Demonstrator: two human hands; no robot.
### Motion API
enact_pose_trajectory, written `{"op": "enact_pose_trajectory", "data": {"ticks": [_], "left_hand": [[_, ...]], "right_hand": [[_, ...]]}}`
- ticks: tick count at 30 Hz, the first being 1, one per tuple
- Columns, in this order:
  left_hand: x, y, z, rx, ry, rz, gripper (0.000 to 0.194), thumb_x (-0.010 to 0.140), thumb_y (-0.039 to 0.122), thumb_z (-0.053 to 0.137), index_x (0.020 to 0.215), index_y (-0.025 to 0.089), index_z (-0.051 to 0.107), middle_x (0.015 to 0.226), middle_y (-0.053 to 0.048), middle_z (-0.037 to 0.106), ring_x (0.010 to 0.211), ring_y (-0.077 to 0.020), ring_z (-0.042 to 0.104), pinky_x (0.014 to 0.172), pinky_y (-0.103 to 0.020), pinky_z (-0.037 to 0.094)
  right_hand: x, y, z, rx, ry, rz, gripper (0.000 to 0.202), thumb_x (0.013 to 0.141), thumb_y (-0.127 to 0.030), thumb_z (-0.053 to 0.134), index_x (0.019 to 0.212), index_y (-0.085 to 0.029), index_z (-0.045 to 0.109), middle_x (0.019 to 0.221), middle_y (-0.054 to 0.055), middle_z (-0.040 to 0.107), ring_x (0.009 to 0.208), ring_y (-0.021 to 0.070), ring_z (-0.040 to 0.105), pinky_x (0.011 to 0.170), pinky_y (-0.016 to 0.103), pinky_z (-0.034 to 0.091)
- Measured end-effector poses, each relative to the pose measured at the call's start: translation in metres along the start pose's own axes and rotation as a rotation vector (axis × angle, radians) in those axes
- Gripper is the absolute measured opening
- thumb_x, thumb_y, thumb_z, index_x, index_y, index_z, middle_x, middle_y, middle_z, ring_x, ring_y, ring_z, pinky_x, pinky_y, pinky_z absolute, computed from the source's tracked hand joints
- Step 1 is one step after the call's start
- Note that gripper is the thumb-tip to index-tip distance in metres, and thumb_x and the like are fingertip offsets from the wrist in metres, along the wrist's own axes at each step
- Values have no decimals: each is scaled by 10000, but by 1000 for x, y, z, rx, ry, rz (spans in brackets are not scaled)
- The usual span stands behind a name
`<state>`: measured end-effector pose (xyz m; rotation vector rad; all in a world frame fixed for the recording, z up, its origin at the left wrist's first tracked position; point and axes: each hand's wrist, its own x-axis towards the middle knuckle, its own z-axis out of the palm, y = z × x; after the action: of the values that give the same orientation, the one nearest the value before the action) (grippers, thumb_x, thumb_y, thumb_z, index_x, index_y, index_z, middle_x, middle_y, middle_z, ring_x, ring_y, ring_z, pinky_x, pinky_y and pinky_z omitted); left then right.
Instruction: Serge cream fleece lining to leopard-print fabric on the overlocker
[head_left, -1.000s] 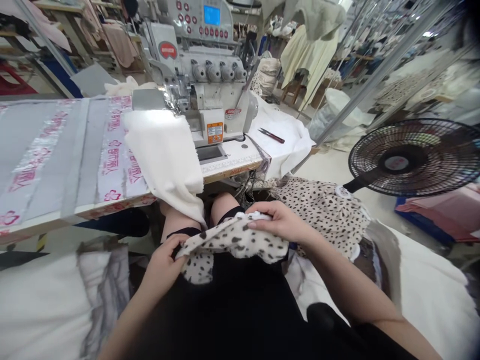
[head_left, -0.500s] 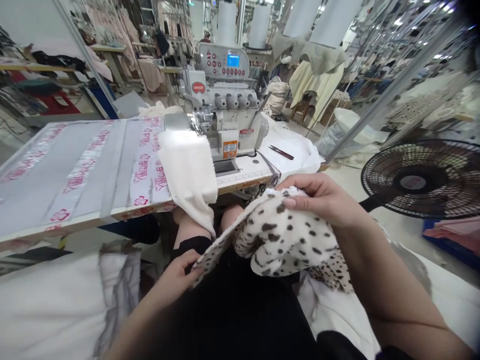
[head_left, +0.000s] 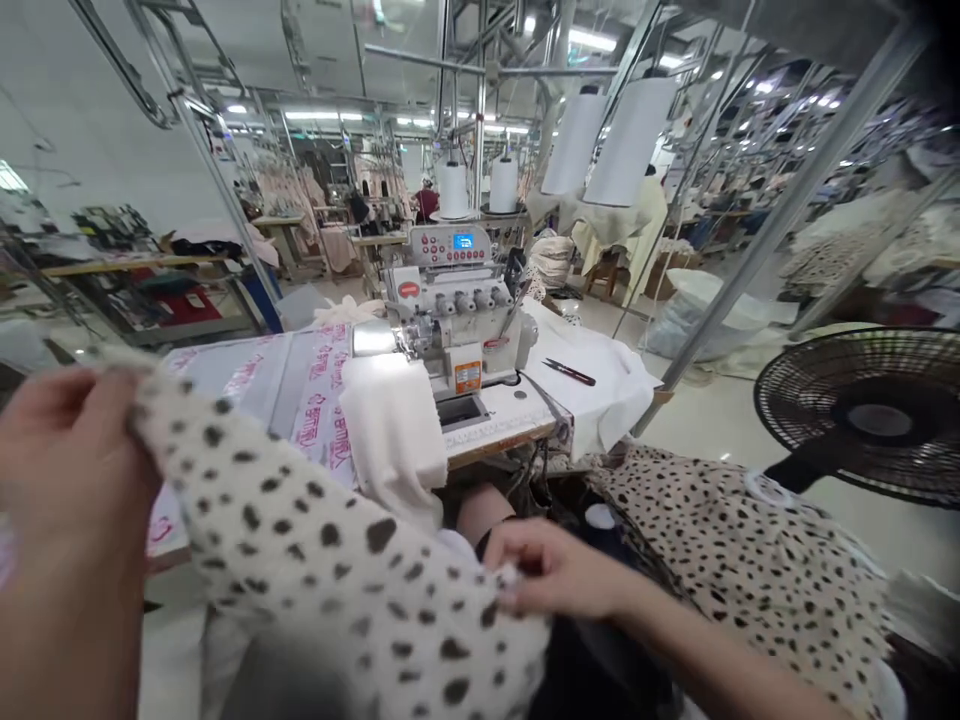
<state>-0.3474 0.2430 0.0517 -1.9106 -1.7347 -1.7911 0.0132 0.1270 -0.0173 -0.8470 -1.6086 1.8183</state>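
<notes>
A white fleecy fabric piece with dark spots (head_left: 330,545) stretches across my front between both hands. My left hand (head_left: 82,450), raised at the far left and blurred, is closed on one end of it. Lower and nearer the middle, my right hand (head_left: 551,570) pinches the fabric's other edge between thumb and fingers. Ahead of me stands an overlock sewing machine (head_left: 469,325) with a lit blue display. A plain white cloth (head_left: 394,425) hangs over the table edge in front of its needle area.
Dark thread snips (head_left: 568,372) lie on white cloth (head_left: 600,400) right of the machine. A black fan (head_left: 874,415) stands at the right, behind more spotted fabric (head_left: 750,560). Large thread cones (head_left: 626,140) hang above. The tabletop (head_left: 281,375) bears pink-printed tape.
My left hand has risen and swung far left, spreading the bunched spotted fabric out. My right hand has come lower and leftward. The view has tilted up, and spotted fabric now shows at right.
</notes>
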Motion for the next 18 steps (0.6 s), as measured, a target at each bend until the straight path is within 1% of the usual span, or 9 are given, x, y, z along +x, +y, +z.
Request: {"op": "enact_pose_trajectory", "data": {"ticks": [1, 3, 4, 6, 8, 10, 14, 16, 18], "left_hand": [[16, 14, 21, 5, 17, 34, 392, 849, 480, 399, 1131, 215, 468, 1081, 9, 562, 903, -152, 554, 797, -322, 488], [31, 40, 72, 19, -195, 125, 377, 826, 449, 454, 968, 122, 577, 925, -17, 604, 857, -144, 555, 814, -315, 457], [30, 49, 98, 16, -322, 165, 343, 797, 452, 497, 867, 137, 614, 817, -1, 621, 767, -131, 564, 736, -278, 469], [22, 57, 139, 34, -521, 234, 284, 776, 431, 533, 746, 165, 629, 720, 3, 618, 677, -126, 555, 640, -247, 448], [10, 54, 161, 66, -595, 275, 268, 803, 400, 497, 718, 172, 608, 731, -17, 608, 681, -138, 545, 633, -255, 423], [4, 47, 164, 95, -614, 294, 266, 825, 387, 456, 734, 174, 585, 764, -36, 591, 713, -154, 534, 648, -270, 405], [0, 40, 152, 122, -648, 310, 227, 808, 378, 465, 816, 176, 571, 835, -52, 561, 798, -183, 525, 695, -285, 404], [-2, 40, 147, 129, -646, 297, 211, 812, 348, 447, 827, 173, 563, 853, -56, 561, 825, -187, 525, 721, -287, 407], [-4, 42, 144, 142, -640, 273, 206, 827, 320, 415, 837, 176, 562, 851, -48, 580, 811, -179, 533, 717, -279, 410]], "right_hand": [[7, 22, 8, -1, -26, 67, 212, 694, -268, 661, 815, -145, 537, 658, -42, 527, 550, 58, 479, 520, 159, 392], [19, 64, 21, -132, -2, 141, 169, 694, -232, 632, 785, -162, 509, 645, -47, 518, 555, 70, 474, 516, 162, 380], [24, 81, 24, -301, 24, 161, 161, 668, -200, 643, 763, -165, 518, 661, -38, 530, 578, 83, 485, 526, 170, 379], [32, 97, 21, -569, 101, 171, 156, 642, -117, 613, 773, -176, 551, 692, -17, 574, 622, 117, 527, 558, 195, 400], [40, 92, 7, -665, 202, 115, 204, 655, -70, 558, 825, -181, 576, 734, 3, 609, 665, 138, 563, 592, 211, 425], [52, 70, -13, -607, 314, 12, 217, 701, -66, 507, 876, -174, 576, 768, 17, 619, 682, 137, 579, 609, 214, 445], [93, 29, -43, -409, 480, -136, 222, 765, -114, 487, 968, -174, 553, 817, 21, 608, 635, 107, 574, 582, 204, 470], [115, 23, -46, -282, 502, -146, 266, 766, -144, 512, 1028, -184, 530, 894, 26, 592, 577, 81, 556, 538, 195, 474], [132, 23, -41, -151, 443, -119, 277, 753, -176, 548, 1029, -186, 519, 887, 17, 566, 532, 68, 534, 480, 184, 464]]}}
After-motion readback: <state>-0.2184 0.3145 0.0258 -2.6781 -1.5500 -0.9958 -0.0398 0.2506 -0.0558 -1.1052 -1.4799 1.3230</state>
